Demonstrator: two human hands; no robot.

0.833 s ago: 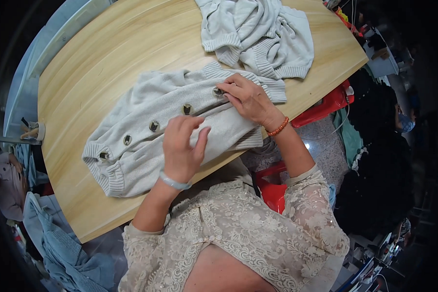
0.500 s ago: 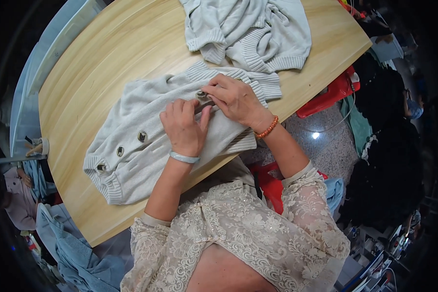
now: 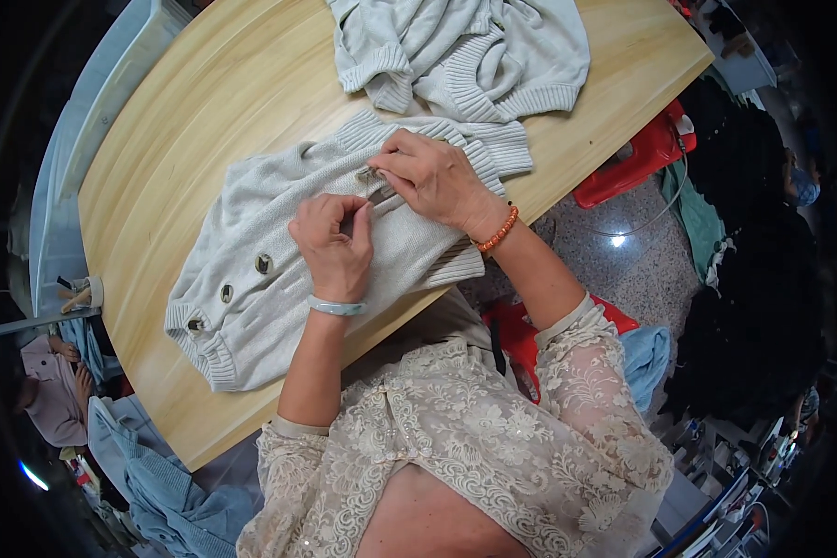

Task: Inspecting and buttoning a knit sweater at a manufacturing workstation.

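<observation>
A pale grey knitted cardigan lies on the table with its ribbed cuffs and hem showing and dark mottled buttons down its front. My right hand pinches at the cardigan's front edge, beside a button that its fingertips partly cover. Just below and to the left, my left hand is closed in a pinch, thumb against forefinger, over the front of the garment. Whatever lies between those left fingertips is too small to make out. A short gap separates the two hands.
A second pale grey knitted garment lies crumpled at the table's far side. The wooden table has a curved left edge beside a pale plastic panel. Right of it are a red stool and dark piled cloth. Blue knitwear hangs lower left.
My left hand has drawn down and left, away from the button, its fingers closing into a tighter pinch. The right hand stays by the button. The view has shifted slightly.
</observation>
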